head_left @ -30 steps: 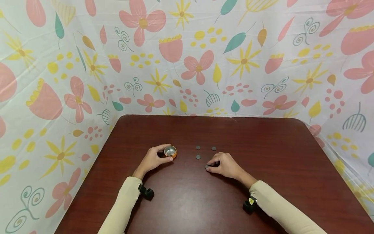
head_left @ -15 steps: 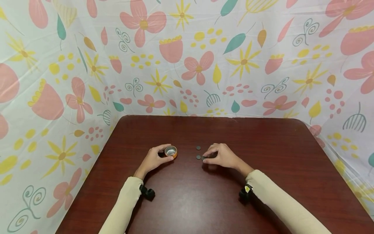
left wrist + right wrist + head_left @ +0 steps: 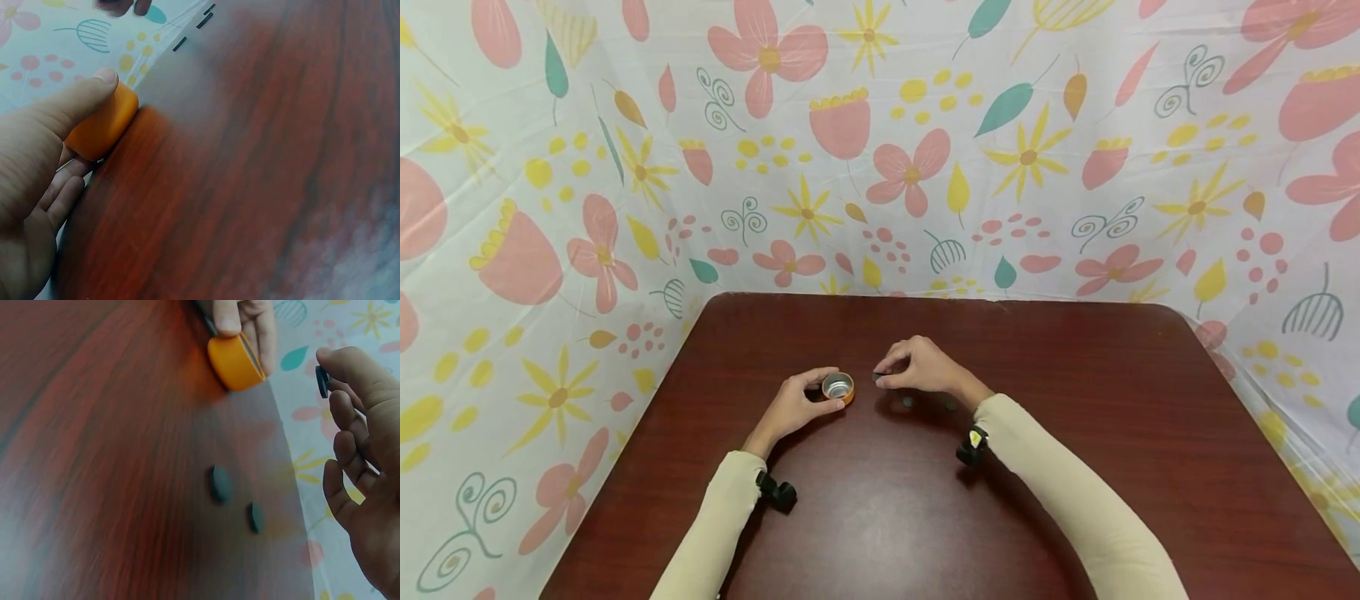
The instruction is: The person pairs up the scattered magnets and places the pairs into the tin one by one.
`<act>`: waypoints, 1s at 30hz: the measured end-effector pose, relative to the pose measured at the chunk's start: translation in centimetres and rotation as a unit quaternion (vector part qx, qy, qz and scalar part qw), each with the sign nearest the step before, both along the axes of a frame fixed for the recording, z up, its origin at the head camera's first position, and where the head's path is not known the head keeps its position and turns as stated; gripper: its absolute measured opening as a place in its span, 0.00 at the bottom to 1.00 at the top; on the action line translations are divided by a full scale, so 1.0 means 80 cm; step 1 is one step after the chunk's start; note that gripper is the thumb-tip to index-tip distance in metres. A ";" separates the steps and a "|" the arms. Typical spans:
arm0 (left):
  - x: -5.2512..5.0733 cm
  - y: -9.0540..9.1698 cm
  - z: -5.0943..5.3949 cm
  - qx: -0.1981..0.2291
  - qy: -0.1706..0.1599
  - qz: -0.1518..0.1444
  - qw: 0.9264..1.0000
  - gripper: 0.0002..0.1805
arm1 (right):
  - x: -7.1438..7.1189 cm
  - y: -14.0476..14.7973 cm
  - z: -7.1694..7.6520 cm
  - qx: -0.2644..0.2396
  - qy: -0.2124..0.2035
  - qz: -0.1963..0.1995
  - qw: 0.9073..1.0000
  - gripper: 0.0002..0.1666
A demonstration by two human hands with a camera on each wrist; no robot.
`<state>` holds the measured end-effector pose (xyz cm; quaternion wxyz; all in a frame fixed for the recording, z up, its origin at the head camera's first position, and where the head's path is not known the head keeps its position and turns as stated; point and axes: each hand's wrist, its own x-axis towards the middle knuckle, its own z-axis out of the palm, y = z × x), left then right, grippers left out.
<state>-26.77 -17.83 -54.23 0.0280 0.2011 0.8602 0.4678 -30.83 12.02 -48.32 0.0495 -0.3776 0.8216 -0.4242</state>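
My left hand [image 3: 793,408] holds a small round orange tin [image 3: 847,398], thumb on the near side and fingers on the far side. The tin has no lid on, and its silver inside shows from above. In the left wrist view the thumb presses the orange wall [image 3: 106,128]. To the right of the tin, my right hand [image 3: 921,367] pinches a small dark disc [image 3: 322,381] between thumb and index finger, raised off the table. Other dark discs [image 3: 907,402] lie flat beneath and beside this hand; part of that area is hidden by it.
The dark red-brown wooden table [image 3: 880,517] has rounded far corners. A white flowered cloth [image 3: 910,167] hangs behind it and at both sides. Black cameras [image 3: 777,493] are strapped to both wrists.
My right hand has moved left and away from me with the pinched disc, from beside the loose discs to near the tin. The left hand and the tin stay in place.
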 end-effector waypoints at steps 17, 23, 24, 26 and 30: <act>0.001 -0.002 0.000 0.004 -0.010 0.007 1.000 0.36 | -0.015 -0.075 -0.020 -0.004 -0.030 0.014 0.999 0.12; 0.002 0.001 0.000 0.009 -0.009 0.006 1.000 0.36 | -0.015 -0.077 -0.032 0.002 -0.034 0.001 0.999 0.10; 0.002 0.001 0.000 0.010 -0.007 0.006 1.000 0.37 | -0.015 -0.077 -0.033 0.002 -0.034 0.000 0.999 0.10; 0.001 0.002 -0.001 0.010 -0.004 0.008 1.000 0.37 | -0.016 -0.077 -0.036 0.001 -0.035 -0.001 0.999 0.10; 0.000 0.002 -0.002 0.008 0.000 0.009 1.000 0.37 | -0.015 -0.078 -0.039 0.002 -0.039 -0.006 0.999 0.10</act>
